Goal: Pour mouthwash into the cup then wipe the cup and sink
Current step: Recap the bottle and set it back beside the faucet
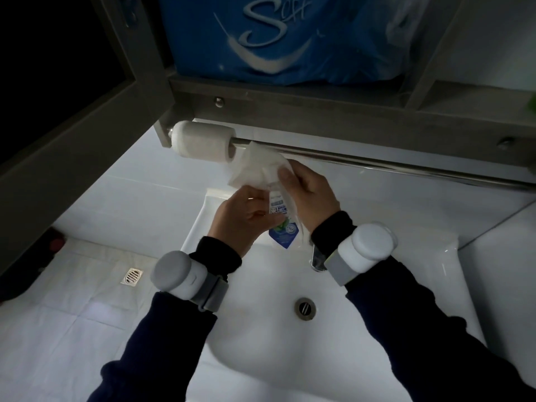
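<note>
Both my hands hold a sheet of white tissue [255, 166] that still runs up to the paper roll [203, 142] on the steel rail. My left hand [246, 219] pinches the sheet's lower edge; my right hand [307, 192] grips its right side. Behind the tissue, between my hands, stands the mouthwash bottle [285, 230] with a blue and white label, on the back rim of the white sink [261, 329]. No cup is visible.
The faucet [317, 261] pokes out under my right wrist, and the drain [304, 307] lies in the basin. A grey cabinet shelf [290, 108] overhead holds a blue tissue pack [275, 39]. A floor drain [132, 276] sits in the tiled floor at left.
</note>
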`<state>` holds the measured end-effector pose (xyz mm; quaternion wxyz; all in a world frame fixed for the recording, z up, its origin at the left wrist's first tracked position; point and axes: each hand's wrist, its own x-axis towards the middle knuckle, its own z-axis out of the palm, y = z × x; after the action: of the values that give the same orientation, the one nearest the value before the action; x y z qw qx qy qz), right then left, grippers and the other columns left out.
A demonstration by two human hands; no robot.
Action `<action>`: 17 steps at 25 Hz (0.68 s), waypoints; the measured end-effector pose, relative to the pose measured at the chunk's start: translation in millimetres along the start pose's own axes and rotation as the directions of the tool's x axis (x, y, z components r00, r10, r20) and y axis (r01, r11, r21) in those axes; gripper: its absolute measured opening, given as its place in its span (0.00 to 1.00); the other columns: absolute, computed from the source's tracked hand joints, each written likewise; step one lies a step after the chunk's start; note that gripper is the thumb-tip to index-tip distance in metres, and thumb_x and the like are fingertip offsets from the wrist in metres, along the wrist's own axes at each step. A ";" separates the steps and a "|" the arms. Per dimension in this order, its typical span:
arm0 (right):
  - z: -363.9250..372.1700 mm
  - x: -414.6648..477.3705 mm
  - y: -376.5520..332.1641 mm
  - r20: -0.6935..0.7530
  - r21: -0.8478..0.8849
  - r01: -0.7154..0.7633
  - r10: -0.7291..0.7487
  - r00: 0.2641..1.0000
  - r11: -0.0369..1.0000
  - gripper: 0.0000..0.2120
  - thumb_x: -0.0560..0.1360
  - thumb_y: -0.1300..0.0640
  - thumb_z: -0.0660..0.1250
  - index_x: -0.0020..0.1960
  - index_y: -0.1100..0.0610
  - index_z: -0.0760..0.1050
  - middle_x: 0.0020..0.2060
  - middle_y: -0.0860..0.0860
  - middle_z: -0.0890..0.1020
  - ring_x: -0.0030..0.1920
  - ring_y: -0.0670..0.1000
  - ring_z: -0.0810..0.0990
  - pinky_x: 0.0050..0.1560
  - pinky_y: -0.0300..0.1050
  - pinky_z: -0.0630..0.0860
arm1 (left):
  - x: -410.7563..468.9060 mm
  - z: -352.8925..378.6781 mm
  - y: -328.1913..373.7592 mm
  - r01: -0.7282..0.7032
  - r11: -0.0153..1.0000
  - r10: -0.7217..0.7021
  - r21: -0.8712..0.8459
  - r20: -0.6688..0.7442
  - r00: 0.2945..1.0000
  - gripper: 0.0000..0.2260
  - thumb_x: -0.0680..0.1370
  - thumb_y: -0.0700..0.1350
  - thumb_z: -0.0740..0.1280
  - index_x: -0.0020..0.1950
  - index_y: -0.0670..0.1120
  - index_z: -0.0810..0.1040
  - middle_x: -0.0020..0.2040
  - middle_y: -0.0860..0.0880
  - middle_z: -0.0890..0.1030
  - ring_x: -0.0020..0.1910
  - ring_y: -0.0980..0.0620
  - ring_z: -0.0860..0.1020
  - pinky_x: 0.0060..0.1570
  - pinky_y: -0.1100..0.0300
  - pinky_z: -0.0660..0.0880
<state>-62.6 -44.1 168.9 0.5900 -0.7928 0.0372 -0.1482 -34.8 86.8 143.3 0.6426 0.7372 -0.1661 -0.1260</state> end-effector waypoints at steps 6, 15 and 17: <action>1.6 -20.1 4.1 -0.117 -0.115 -0.031 0.018 0.993 0.993 0.13 0.78 0.53 0.58 0.55 0.58 0.77 0.42 0.54 0.82 0.41 0.52 0.80 0.41 0.38 0.74 | -10.5 11.8 4.4 0.003 1.000 -0.004 -0.009 -0.120 0.993 0.18 0.66 0.36 0.73 0.47 0.45 0.67 0.36 0.51 0.80 0.31 0.64 0.79 0.33 0.72 0.75; -3.3 -51.4 31.4 -0.156 -0.241 -0.103 0.066 0.985 0.965 0.14 0.79 0.57 0.54 0.48 0.65 0.75 0.40 0.64 0.80 0.39 0.59 0.75 0.43 0.49 0.71 | -15.3 25.9 -1.8 -0.162 0.985 0.170 0.060 -0.200 0.965 0.17 0.66 0.43 0.71 0.53 0.53 0.75 0.44 0.48 0.82 0.46 0.48 0.81 0.51 0.59 0.77; -4.9 -53.6 34.7 -0.176 -0.150 -0.191 0.164 0.971 0.970 0.17 0.79 0.56 0.53 0.45 0.68 0.73 0.41 0.65 0.80 0.39 0.58 0.75 0.44 0.51 0.72 | -13.4 27.9 -0.8 -0.186 0.982 0.187 0.022 -0.190 0.964 0.16 0.67 0.41 0.72 0.52 0.53 0.75 0.45 0.52 0.82 0.46 0.54 0.81 0.50 0.63 0.77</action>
<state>-111.0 -46.5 127.1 0.5281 -0.8178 0.1682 -0.1549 -58.2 67.0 138.2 0.6632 0.7282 -0.1728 0.0066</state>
